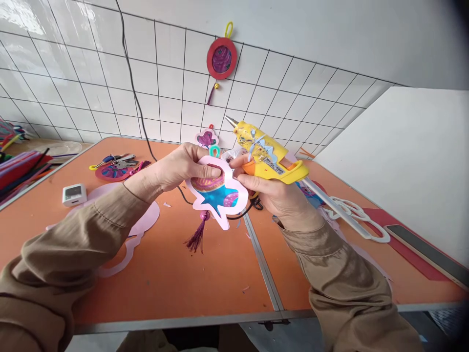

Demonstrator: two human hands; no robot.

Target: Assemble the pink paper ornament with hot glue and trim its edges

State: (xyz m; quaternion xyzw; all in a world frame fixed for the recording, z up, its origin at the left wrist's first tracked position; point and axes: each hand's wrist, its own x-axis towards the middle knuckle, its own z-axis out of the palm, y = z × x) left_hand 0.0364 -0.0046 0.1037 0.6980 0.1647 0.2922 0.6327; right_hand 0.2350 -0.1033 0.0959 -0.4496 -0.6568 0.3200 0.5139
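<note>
My left hand [194,168] pinches a pink-framed paper ornament [216,198] by its upper left edge, thumb across its front. The ornament has a blue and purple patterned middle, a teal loop [214,151] on top and a purple tassel [197,234] hanging below. In my right hand [273,190] is a yellow hot glue gun [269,154], its metal nozzle pointing up and left, away from the ornament. A long white glue stick [339,210] sticks out of its back. The fingertips of my right hand lie close to the ornament's right edge; whether they touch it I cannot tell.
On the orange table [176,293] lie pink paper cut-outs [146,220], a white device [74,194], keys [124,161], white paper rings [381,232] and a phone [421,249]. A red round ornament [222,58] hangs on the tiled wall. A black cord [134,88] runs down behind my hands.
</note>
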